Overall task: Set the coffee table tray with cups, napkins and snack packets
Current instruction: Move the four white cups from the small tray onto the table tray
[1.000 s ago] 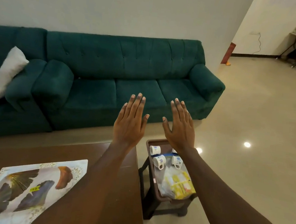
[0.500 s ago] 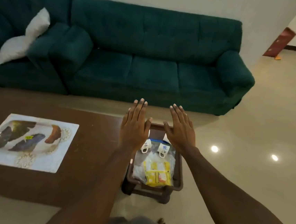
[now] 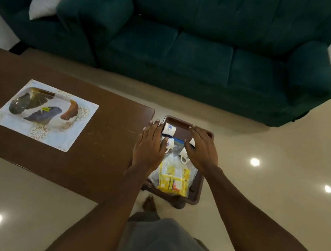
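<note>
Head view: left hand [image 3: 149, 147] and right hand [image 3: 202, 150], grips open, flat above sideways-lying cups [image 3: 169, 129].

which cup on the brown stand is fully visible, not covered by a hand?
The far-left cup, on its side by the left hand fingertips. The other cups are partly hidden under the left hand or the right hand.

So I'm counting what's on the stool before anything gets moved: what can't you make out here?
Head view only:
- Cups: total count unclear; the left hand and right hand cover part of the group.
- Clear bag: yellow packets show, their print is too small, and napkins cannot be told.
- Stool: its legs are hidden beneath its top.
</note>
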